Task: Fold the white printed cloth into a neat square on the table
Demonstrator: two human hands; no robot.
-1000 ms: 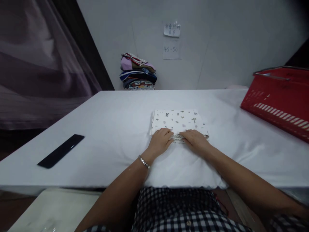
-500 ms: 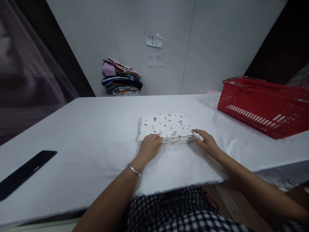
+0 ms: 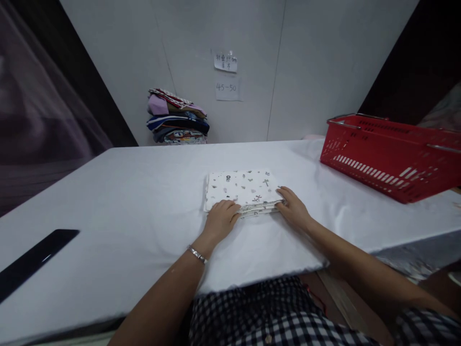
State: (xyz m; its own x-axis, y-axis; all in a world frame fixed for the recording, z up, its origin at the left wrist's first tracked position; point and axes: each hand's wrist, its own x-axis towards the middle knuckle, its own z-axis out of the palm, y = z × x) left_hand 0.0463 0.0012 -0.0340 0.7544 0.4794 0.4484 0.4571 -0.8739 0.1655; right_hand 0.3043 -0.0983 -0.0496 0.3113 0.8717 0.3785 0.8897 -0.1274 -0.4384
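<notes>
Left hand (image 3: 221,219) and right hand (image 3: 293,207), fingers slightly curved, touch the near corners of the folded printed cloth (image 3: 245,188), which lies flat on the white-covered table (image 3: 144,192).

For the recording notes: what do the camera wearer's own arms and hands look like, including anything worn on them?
Both hands, left and right, are bare, without gloves. A silver-coloured bracelet circles the left wrist. A black-and-white checked sleeve shows on the right arm; the forearms are uncovered.
</notes>
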